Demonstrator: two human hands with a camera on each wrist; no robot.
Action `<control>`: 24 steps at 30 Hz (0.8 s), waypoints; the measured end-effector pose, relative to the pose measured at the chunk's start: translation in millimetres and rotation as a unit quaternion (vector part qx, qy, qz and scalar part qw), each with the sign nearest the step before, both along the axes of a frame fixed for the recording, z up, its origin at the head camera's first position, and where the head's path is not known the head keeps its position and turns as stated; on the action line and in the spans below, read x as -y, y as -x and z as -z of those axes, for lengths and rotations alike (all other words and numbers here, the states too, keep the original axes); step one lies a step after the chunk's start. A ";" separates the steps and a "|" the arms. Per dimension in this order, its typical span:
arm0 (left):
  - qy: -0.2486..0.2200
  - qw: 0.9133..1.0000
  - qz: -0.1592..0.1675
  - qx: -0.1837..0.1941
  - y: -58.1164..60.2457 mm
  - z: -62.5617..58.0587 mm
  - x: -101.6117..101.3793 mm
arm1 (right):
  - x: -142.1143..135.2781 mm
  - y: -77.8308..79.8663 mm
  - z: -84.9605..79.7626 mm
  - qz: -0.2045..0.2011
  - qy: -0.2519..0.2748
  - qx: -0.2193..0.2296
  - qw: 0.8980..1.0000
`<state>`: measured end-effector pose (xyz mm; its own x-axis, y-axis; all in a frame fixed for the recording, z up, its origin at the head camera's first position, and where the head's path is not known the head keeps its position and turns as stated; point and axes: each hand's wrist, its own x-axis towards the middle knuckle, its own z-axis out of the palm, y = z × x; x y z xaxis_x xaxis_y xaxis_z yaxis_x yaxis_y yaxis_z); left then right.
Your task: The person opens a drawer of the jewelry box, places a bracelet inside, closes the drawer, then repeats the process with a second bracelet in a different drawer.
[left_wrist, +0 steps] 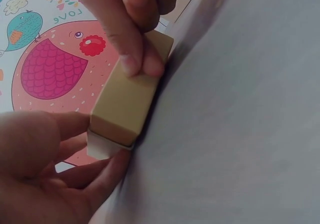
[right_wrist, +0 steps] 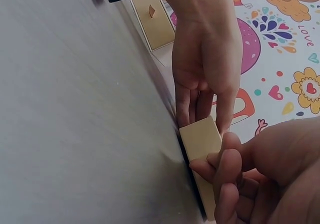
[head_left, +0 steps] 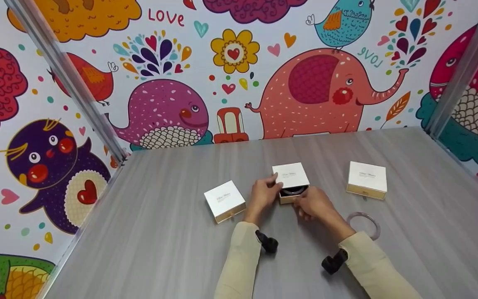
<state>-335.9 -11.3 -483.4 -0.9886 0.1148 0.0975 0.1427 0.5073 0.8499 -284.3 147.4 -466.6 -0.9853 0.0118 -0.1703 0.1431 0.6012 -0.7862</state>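
A white box (head_left: 290, 174) with a gold drawer (head_left: 287, 199) stands in the middle of the table. The drawer is partly out of its sleeve, and a dark ring-shaped bangle (head_left: 295, 190) shows inside. My left hand (head_left: 264, 194) holds the sleeve by its left side; in the left wrist view thumb and fingers lie on two sides of the box. My right hand (head_left: 315, 203) pinches at the drawer's front face (left_wrist: 120, 101), its fingertips hiding the spot they grip. A pale translucent bangle (head_left: 376, 227) lies on the table near my right wrist.
A second white and gold box (head_left: 225, 199) stands to the left, and a third (head_left: 367, 178) to the right, both with drawers in. The grey table (head_left: 160, 232) meets a printed wall (head_left: 230, 95) at the back. Metal posts (head_left: 67, 79) rise at the sides.
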 end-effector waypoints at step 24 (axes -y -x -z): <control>-0.013 1.000 0.016 -0.022 -0.4 0.8 1.9 | 1.5 8.1 4.8 0.007 -0.004 -0.014 1.000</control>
